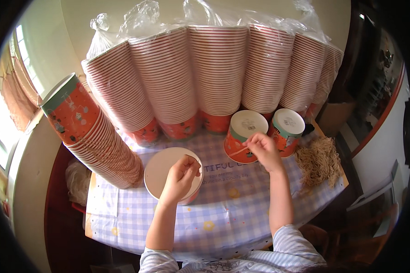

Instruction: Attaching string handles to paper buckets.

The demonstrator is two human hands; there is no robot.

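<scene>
A paper bucket (pixel 156 169) stands in front of me with its wide, round white end up; a small dark dot shows near its left edge. Over its right part is my left hand (pixel 182 176), thumb and fingers pinched together; what they hold, if anything, is too small to make out. Farther right, my right hand (pixel 265 152) pinches a thin pale string (pixel 238 152), which slants down to the left. Behind that hand, two orange and green paper buckets (pixel 233 143) (pixel 284 142) stand with their white bases up. A loose bundle of beige string (pixel 321 164) lies to the right.
Tall stacks of nested paper buckets (pixel 216 73), wrapped in clear plastic, line the back of the table. Another stack (pixel 98 136) leans at the left. A blue and white checked tablecloth (pixel 191 232) covers the table. A window (pixel 9 113) is far left.
</scene>
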